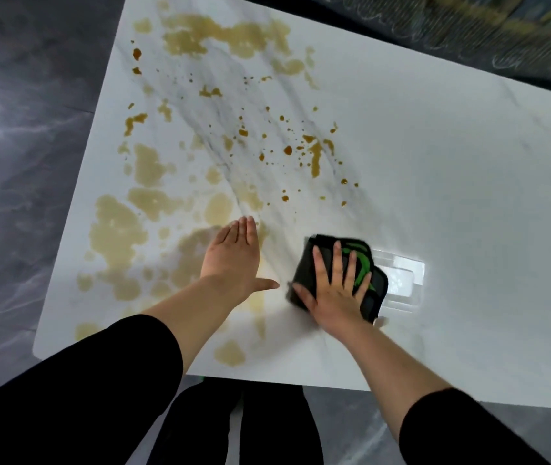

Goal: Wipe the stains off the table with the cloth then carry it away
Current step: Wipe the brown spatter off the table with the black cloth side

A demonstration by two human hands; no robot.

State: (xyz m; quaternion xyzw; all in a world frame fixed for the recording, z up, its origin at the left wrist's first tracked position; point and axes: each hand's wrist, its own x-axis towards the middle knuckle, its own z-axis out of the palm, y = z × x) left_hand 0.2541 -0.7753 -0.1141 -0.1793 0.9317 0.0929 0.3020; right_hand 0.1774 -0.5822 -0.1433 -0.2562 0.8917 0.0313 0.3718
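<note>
While stains (118, 234) remain, cloth (368, 263) lies under right hand (336, 290) — flat.

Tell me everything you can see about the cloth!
The cloth is black with bright green curved markings, soft-looking and folded into a bunched pad. It lies flat on the white marble-look table, right of the brown stains. The right hand presses on it with straight, spread fingers.
</note>
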